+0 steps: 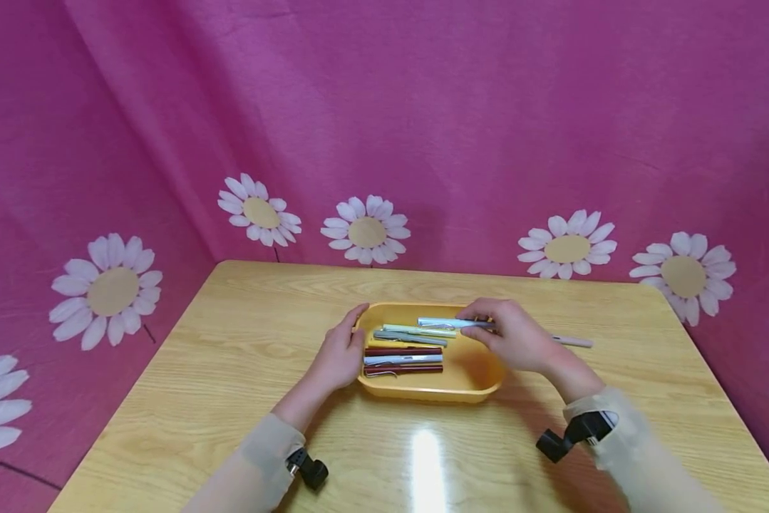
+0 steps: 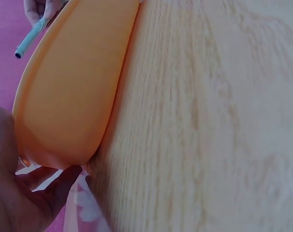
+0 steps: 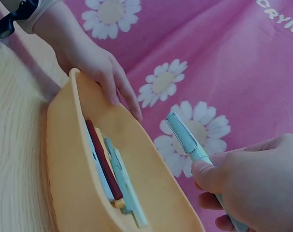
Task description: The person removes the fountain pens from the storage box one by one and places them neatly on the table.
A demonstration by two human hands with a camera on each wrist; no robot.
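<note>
A yellow plastic tray (image 1: 430, 394) stands on the table with several clip pens lying side by side in its left part. Among them are a dark red pen (image 1: 405, 369), a pale blue pen (image 1: 406, 360), a grey-blue pen (image 1: 411, 337) and a pale green pen (image 1: 422, 330). My left hand (image 1: 342, 356) grips the tray's left end, thumb at the rim and fingers on the outer wall. Between thumb and fingers, my right hand (image 1: 515, 338) pinches a light blue pen (image 3: 185, 135), held above the tray's far side.
A pale pinkish-grey pen (image 1: 574, 342) lies on the wooden table (image 1: 243, 320) to the right of the tray, partly hidden by my right hand. A pink curtain (image 1: 422, 128) with white daisies hangs behind and to the left.
</note>
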